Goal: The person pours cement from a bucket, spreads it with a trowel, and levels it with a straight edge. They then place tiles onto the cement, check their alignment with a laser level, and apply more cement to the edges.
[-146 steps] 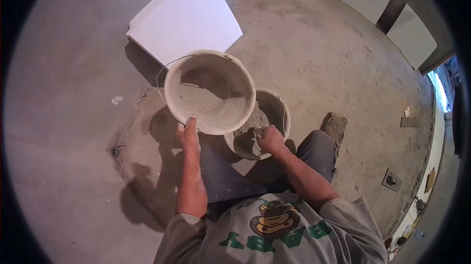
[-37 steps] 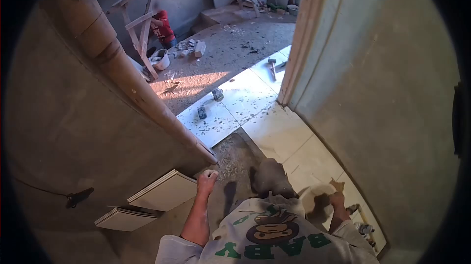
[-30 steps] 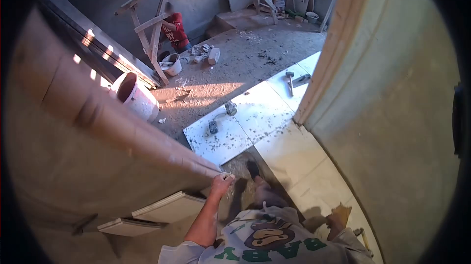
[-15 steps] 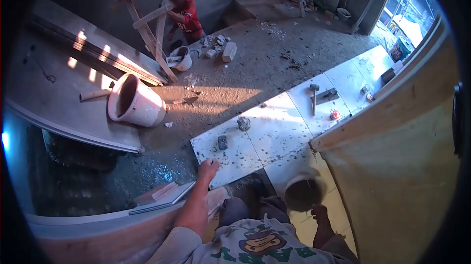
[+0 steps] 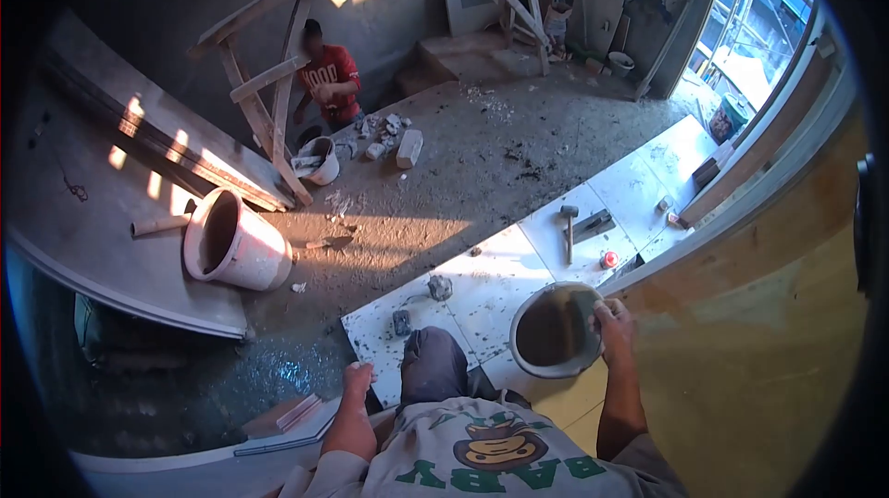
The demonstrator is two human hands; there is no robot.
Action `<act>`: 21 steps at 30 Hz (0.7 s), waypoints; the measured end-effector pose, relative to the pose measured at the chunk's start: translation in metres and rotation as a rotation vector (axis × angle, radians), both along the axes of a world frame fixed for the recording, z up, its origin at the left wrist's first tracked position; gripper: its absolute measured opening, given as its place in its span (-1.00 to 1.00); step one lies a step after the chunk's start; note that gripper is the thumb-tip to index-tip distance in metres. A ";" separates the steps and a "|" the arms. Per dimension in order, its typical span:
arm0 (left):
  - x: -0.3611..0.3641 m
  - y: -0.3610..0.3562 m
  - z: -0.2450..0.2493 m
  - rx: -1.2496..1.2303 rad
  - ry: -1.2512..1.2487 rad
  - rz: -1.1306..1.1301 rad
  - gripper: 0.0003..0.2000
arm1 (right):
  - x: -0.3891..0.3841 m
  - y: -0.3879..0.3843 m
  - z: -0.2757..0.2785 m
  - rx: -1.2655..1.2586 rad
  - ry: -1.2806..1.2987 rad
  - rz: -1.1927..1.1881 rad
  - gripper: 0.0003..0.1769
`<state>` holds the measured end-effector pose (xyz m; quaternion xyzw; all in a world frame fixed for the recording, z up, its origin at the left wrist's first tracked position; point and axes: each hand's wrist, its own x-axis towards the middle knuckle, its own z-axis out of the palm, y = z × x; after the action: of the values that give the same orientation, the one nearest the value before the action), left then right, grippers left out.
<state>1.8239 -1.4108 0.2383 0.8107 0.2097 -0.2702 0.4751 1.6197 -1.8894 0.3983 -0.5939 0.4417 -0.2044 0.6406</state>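
My right hand point(image 5: 613, 329) grips the rim of a round grey bucket point(image 5: 554, 372) at its right side. The bucket is tilted so that its dark inside faces me, above the white floor tiles point(image 5: 495, 262). My left hand point(image 5: 358, 376) hangs closed by the near left corner of the tiles, with nothing seen in it. My raised knee shows between the hands. On the tiles lie a dark block point(image 5: 401, 322) and a grey lump point(image 5: 440, 287). Farther along are a hammer point(image 5: 569, 234), a trowel point(image 5: 593, 225) and a red-topped round item point(image 5: 609, 260).
A large pinkish bucket point(image 5: 245, 243) leans on its side at the left, near a trowel point(image 5: 331, 242). Behind it, a person in red point(image 5: 331, 81) is beside a small bucket point(image 5: 319, 163) and a wooden trestle point(image 5: 278, 105). A wooden panel point(image 5: 741, 341) borders the right.
My right hand has lifted the bucket up and forward from low beside me. My left hand has drawn back and left. A knee has come forward, and the view has shifted.
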 end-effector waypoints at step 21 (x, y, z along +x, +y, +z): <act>0.481 -0.266 -0.171 0.341 -0.015 -0.539 -0.37 | 0.477 -0.214 -0.046 0.073 0.227 0.076 -0.76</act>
<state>2.3048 -1.6766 0.0678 0.9070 0.0261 -0.3413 0.2454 2.0964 -2.1038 0.3523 -0.6059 0.4957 -0.0952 0.6149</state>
